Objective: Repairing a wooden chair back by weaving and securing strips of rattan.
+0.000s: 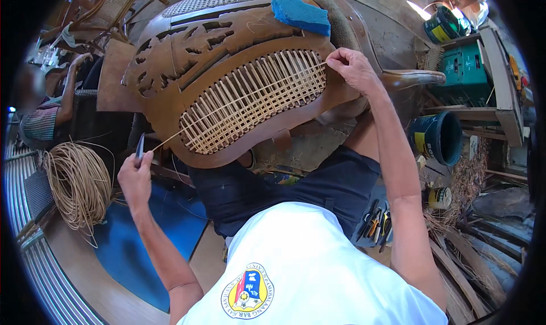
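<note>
A cane strand [170, 138] is pinched in the left hand [135, 180] along with a thin tool [140, 148]. The woven cane panel [250, 100] of a carved wooden chair back [187, 52] is gripped at its right edge by the closed right hand [354, 69].

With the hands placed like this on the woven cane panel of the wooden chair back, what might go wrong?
1. The thin cane strand, stretched from the left hand toward the half-woven cane panel, may kink or snap if pulled hard.
2. The right hand pinches at the panel's far edge; if it slips, the strand could loosen.
3. The blue sponge lying on the carved brown wooden chair back may slide off.
</note>
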`<state>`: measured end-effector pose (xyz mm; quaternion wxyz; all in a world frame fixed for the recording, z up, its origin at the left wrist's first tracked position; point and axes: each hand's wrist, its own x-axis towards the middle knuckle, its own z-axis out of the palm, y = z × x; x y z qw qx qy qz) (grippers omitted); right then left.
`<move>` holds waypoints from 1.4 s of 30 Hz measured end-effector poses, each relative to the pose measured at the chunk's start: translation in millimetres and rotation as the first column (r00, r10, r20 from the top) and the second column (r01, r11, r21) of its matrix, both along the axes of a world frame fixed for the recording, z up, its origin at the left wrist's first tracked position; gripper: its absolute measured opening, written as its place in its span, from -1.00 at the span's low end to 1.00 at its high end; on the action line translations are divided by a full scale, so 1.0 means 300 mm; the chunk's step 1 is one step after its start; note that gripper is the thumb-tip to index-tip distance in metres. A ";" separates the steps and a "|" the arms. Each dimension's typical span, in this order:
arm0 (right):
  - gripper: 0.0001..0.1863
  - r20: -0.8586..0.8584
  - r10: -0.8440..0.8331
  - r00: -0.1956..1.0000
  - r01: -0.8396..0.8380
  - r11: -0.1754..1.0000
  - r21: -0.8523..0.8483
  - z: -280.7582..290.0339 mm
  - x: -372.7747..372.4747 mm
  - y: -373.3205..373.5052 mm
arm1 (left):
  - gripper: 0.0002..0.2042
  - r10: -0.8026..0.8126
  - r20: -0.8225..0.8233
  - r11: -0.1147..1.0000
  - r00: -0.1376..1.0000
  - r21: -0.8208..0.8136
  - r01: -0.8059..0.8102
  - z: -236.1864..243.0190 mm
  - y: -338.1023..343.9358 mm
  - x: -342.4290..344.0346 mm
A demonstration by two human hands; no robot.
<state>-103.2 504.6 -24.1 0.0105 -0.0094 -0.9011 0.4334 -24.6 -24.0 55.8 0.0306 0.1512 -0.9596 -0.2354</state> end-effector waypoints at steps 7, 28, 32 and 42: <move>-0.81 -0.024 -0.071 0.997 0.070 0.997 -0.040 -0.003 0.003 -0.028 | -0.67 0.018 0.008 0.995 1.000 -0.097 -0.018 -0.041 -0.087 -0.023; -0.90 -0.343 -0.117 0.932 0.111 0.993 -0.037 -0.062 0.037 -0.082 | -0.69 -0.531 -0.308 0.804 0.790 0.110 0.584 -0.043 0.637 -0.205; -0.91 -0.360 -0.171 0.917 0.182 0.983 -0.004 -0.085 0.045 -0.094 | -0.75 -0.684 -0.316 0.664 0.658 0.105 0.740 -0.163 0.958 -0.312; -0.93 -0.362 -0.232 0.903 0.217 0.973 -0.083 -0.097 0.051 -0.095 | -0.78 -0.637 -0.289 0.636 0.715 0.327 0.699 -0.288 1.155 -0.379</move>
